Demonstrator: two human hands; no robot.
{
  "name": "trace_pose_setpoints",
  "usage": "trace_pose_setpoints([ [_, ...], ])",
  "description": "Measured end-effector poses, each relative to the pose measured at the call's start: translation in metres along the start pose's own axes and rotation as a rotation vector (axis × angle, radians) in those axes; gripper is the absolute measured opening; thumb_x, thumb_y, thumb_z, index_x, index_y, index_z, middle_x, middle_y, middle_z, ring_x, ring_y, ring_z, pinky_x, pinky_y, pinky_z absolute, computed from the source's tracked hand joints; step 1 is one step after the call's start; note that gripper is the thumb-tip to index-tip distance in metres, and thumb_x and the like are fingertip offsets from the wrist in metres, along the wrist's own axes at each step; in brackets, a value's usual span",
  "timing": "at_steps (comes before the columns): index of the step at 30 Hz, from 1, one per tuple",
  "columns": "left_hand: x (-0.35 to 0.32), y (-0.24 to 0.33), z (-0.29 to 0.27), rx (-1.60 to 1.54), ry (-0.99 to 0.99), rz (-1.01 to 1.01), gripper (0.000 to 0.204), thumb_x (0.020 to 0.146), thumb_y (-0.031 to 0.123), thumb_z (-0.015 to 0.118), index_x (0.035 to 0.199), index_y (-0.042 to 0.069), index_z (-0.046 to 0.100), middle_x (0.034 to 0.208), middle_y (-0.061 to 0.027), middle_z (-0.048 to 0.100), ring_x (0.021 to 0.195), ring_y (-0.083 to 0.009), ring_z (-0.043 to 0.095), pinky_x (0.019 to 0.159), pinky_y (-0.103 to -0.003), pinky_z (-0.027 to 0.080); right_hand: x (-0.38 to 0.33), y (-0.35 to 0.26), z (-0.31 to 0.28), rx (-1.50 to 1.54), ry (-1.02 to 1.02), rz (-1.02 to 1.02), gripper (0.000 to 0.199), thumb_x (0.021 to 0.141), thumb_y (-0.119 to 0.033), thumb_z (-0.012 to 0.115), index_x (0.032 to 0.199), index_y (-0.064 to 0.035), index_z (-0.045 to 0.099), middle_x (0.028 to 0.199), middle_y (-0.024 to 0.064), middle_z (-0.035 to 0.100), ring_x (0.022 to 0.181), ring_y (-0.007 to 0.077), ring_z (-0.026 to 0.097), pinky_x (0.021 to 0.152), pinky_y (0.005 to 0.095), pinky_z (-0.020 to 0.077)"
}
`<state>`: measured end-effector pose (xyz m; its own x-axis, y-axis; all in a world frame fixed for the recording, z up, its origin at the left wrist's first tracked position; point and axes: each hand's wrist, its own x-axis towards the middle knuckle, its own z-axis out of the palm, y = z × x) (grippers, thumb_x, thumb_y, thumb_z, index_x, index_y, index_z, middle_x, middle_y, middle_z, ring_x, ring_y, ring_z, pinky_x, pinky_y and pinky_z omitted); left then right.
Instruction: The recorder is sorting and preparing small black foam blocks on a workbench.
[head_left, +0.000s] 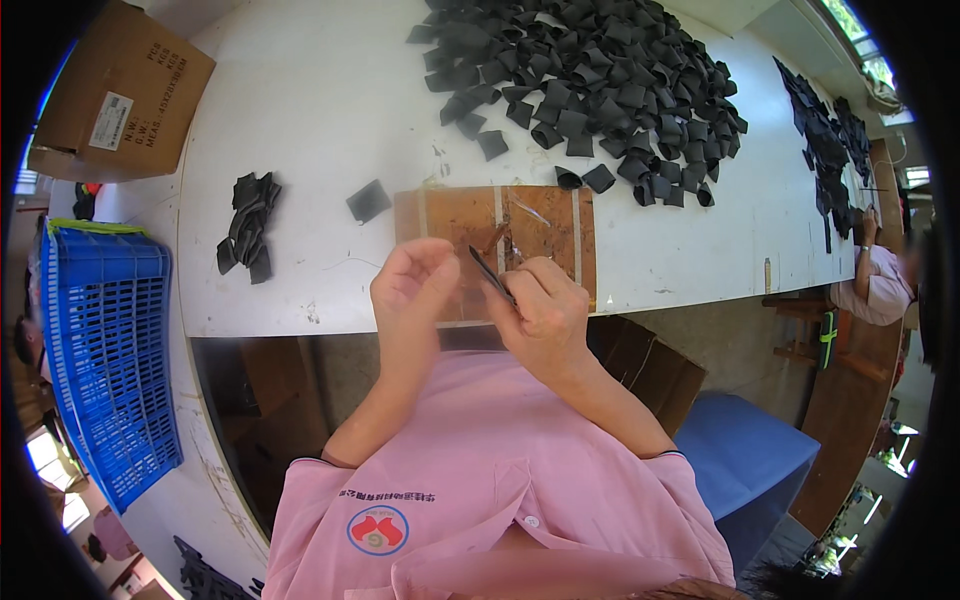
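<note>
My right hand (548,310) pinches a small black fabric piece (487,270), seen nearly edge-on, between thumb and fingers. Just left of it is my left hand (412,285), its fingers bent in toward the thumb. Whatever those fingertips hold, if anything, is too small to make out. Both hands are over the near part of a brown board (445,215) with pale strips across it, at the table's front edge. A single flat black piece (369,202) lies just left of the board, and a small stack of black pieces (250,225) lies farther left.
A large heap of black tube-like pieces (610,80) covers the back of the white table (310,130). At the left stand a cardboard box (130,90) and a blue plastic crate (115,350). A blue bin (740,450) is below right. Another person (880,280) works at far right.
</note>
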<state>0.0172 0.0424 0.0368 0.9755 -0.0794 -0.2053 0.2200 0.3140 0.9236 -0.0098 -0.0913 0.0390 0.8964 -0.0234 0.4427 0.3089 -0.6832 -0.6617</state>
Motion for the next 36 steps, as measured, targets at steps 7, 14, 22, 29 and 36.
trace_pose_setpoints([
  [7,0.0,0.01,0.01,-0.009,-0.086,-0.248,0.011,0.078,0.012,0.058,0.077,0.001,0.056,0.066,-0.0042,0.057,0.055,-0.0085,0.052,0.05,-0.02,0.043,-0.008,0.006,-0.006,-0.32,-0.004,-0.189,0.016,0.055,0.0,0.064,0.068,-0.0022,0.053,0.064,0.0071,0.046,0.056,0.0213,0.049,0.045,0.0297,0.0387],
  [14,0.001,0.008,0.007,0.03,-0.087,-0.252,0.009,0.078,0.01,0.058,0.076,0.001,0.056,0.065,-0.0049,0.058,0.053,-0.0078,0.053,0.045,-0.019,0.042,-0.01,0.014,-0.007,-0.356,-0.006,-0.271,0.013,0.056,-0.003,0.057,0.067,-0.0011,0.051,0.062,0.0066,0.041,0.056,0.0197,0.046,0.045,0.0283,0.0384],
  [22,0.004,0.006,0.003,0.064,-0.146,-0.318,0.008,0.078,0.007,0.06,0.077,0.0,0.056,0.059,-0.0035,0.056,0.051,-0.0069,0.052,0.044,-0.018,0.042,-0.011,0.011,-0.013,-0.186,-0.136,-0.136,0.025,0.063,-0.019,0.066,0.076,-0.0006,0.055,0.067,0.0076,0.046,0.062,0.0218,0.049,0.05,0.0291,0.0411],
  [29,-0.01,0.01,0.014,0.211,-0.259,-0.058,0.004,0.08,0.003,0.058,0.079,-0.001,0.056,0.065,-0.002,0.055,0.053,-0.0056,0.05,0.048,-0.018,0.043,-0.008,0.006,-0.022,0.222,-0.073,0.029,0.023,0.072,-0.019,0.065,0.087,-0.0026,0.056,0.079,0.0076,0.052,0.072,0.0233,0.052,0.051,0.0275,0.0418],
  [36,-0.012,-0.013,0.027,0.771,0.058,0.599,0.002,0.082,0.0,0.052,0.085,0.0,0.052,0.065,-0.0028,0.055,0.046,-0.0046,0.048,0.04,-0.016,0.038,0.003,0.002,-0.012,-0.294,-0.032,-0.228,0.015,0.063,0.003,0.06,0.076,-0.0005,0.053,0.074,0.0087,0.048,0.062,0.022,0.052,0.049,0.0286,0.0435],
])
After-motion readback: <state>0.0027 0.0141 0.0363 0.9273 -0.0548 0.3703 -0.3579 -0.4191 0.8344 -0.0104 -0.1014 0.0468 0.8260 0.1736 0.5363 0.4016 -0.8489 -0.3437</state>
